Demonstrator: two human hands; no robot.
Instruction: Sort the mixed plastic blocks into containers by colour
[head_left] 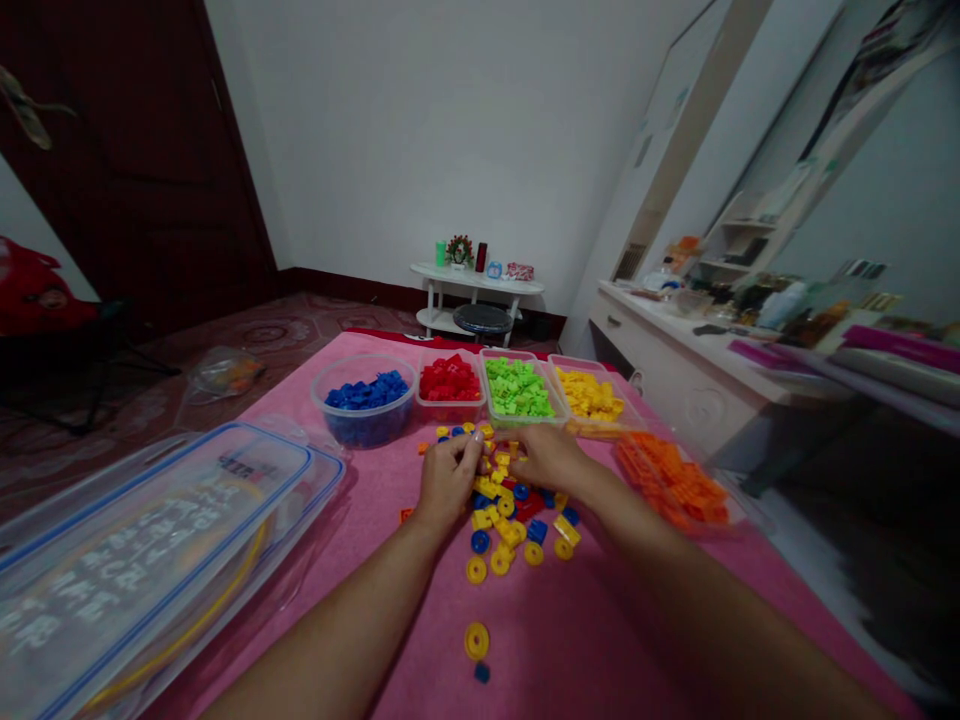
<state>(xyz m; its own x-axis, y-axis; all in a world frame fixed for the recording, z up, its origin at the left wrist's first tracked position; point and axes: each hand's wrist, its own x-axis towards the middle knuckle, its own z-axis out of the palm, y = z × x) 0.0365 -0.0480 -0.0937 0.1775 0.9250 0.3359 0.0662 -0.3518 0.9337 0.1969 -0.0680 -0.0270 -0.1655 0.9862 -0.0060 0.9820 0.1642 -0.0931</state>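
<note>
Yellow, blue and red plastic blocks [506, 507] form a loose pile just below frame centre, its long axis slanting from upper left to lower right. The bent-fingered left hand [445, 480] touches its left side, the right hand [551, 456] its upper right; I cannot tell whether either pinches anything.

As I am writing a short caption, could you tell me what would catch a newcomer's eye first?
Probably the row of tubs across the pink cloth, filled with blue, red, green and yellow pieces. Nearer, both hands reach into a loose, mostly yellow pile.
</note>
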